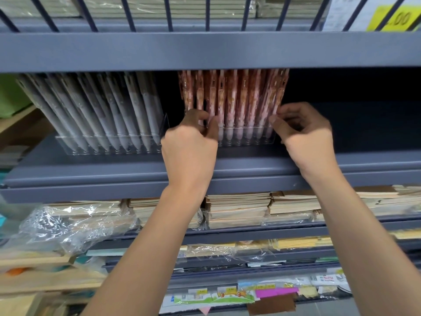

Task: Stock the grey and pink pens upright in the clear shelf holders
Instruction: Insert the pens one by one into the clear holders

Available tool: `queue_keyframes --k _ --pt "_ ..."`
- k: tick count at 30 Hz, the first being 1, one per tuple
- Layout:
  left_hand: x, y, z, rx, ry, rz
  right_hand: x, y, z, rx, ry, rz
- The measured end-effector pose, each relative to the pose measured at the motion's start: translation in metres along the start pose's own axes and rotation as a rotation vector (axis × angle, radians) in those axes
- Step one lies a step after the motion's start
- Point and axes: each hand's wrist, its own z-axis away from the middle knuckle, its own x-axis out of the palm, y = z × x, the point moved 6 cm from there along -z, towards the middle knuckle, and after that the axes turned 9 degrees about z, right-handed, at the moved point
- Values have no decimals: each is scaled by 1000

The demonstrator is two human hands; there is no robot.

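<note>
At frame centre, pink pens standing in a clear holder on the shelf are being pinched: the row's left end by the left grip, its rightmost pen by the right grip. Left of them, grey pens are leaning in a second holder.

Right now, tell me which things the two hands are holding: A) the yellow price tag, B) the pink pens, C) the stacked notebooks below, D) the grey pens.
B: the left hand and the right hand both pinch pink pens at either end of the row in the clear holder; the grey pens lean apart, untouched.
</note>
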Motion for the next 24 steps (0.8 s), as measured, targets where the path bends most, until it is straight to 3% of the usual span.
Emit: queue_keyframes --k 14,17,24 --pt "-4 9 8 47 35 -18 0 0 0 -5 1 17" --pt "8 21 13 118 0 -58 0 3 0 7 1 25" --pt "32 18 8 66 -107 -128 0 5 -1 31 6 9"
